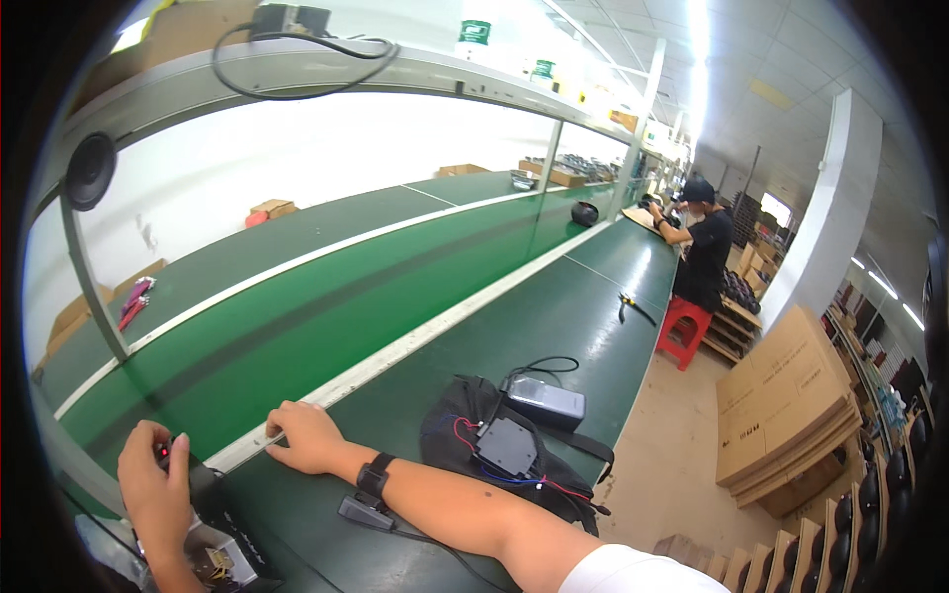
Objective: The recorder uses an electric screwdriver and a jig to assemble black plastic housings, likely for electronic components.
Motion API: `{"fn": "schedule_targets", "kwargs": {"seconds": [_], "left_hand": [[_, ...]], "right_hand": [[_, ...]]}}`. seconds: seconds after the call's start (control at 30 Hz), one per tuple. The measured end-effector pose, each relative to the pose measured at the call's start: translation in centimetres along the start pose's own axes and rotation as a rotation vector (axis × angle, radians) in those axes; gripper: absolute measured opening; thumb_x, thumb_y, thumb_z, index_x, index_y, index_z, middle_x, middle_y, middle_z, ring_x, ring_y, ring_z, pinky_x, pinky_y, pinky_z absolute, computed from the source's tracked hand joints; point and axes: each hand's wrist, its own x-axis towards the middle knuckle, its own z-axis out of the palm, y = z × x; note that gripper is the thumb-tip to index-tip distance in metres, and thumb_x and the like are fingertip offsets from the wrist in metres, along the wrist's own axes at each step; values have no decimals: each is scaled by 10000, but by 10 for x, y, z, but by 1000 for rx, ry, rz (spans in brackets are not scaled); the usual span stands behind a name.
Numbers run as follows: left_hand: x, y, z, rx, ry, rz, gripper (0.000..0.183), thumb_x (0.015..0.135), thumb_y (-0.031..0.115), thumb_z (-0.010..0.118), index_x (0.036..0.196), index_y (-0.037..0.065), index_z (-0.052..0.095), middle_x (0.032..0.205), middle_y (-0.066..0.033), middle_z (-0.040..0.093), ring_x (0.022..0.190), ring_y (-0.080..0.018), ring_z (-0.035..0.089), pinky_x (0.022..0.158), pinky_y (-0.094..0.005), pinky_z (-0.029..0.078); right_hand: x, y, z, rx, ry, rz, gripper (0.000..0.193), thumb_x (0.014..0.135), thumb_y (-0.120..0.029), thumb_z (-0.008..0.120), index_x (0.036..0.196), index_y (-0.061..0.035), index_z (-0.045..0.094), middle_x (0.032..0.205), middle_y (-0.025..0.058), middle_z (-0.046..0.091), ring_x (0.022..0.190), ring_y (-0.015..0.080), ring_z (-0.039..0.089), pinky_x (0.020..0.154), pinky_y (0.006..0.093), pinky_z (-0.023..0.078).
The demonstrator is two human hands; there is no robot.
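Left hand [153, 484]: closed around the top of a small black device [203, 484] with a red light, at the near left corner of the green workbench [554, 316]; an open metal box with wiring [222, 558] sits just below it. The device looks rigid, light and hard-shelled; best held by its sides, as the exposed wiring beneath is probably fragile

Right hand [301, 435]: fingers curled loosely, palm down, resting on the white strip [395, 348] that edges the conveyor belt [297, 316]; it grips nothing. A dark watch [373, 476] sits on the wrist

Small grey pedal-like unit [364, 511]: on the bench under the right forearm, cable trailing toward the near edge; could snag

Black bag [465, 415]: right of the forearm, soft and slumped, carrying a black square module [506, 445] with red and blue wires, and a grey rectangular pack [546, 402] with a looped black cable

Hand tool [633, 304]: farther along the bench, well apart

Co-worker in dark clothing [704, 247]: seated on a red stool [684, 331] at the far end

Flattened cardboard stack [786, 405]: on the floor at right
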Motion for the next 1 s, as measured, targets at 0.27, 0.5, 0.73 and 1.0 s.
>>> {"fn": "schedule_targets", "kwargs": {"seconds": [0.27,0.5,0.73,1.0], "left_hand": [[-1,-27,-35,44,27,5,215,824,161,719,883,8,579,840,-155,589,806,-352,571,754,-428,449],[-36,-60,-118,77,-141,28,370,871,393,688,855,25,649,902,-197,666,893,-397,640,803,-485,508],[-87,-69,-165,183,-87,57,353,926,363,634,974,17,591,912,-161,634,912,-346,623,826,-446,472],[-88,-68,-176,190,-95,25,328,922,331,646,982,14,586,894,-142,621,900,-327,606,838,-431,452]], "right_hand": [[18,-27,29,-8,32,-96,251,820,-301,732,934,-99,637,952,115,635,939,327,619,825,439,485],[-24,-123,46,-76,-46,99,377,797,-413,753,954,-72,720,1004,138,689,975,322,650,822,432,520],[-63,-150,73,167,33,-23,246,724,-116,794,906,-51,642,909,100,629,876,271,633,784,372,506],[-63,-167,74,222,62,-50,246,721,-62,773,902,-40,607,879,85,595,813,245,587,763,345,479]]}}
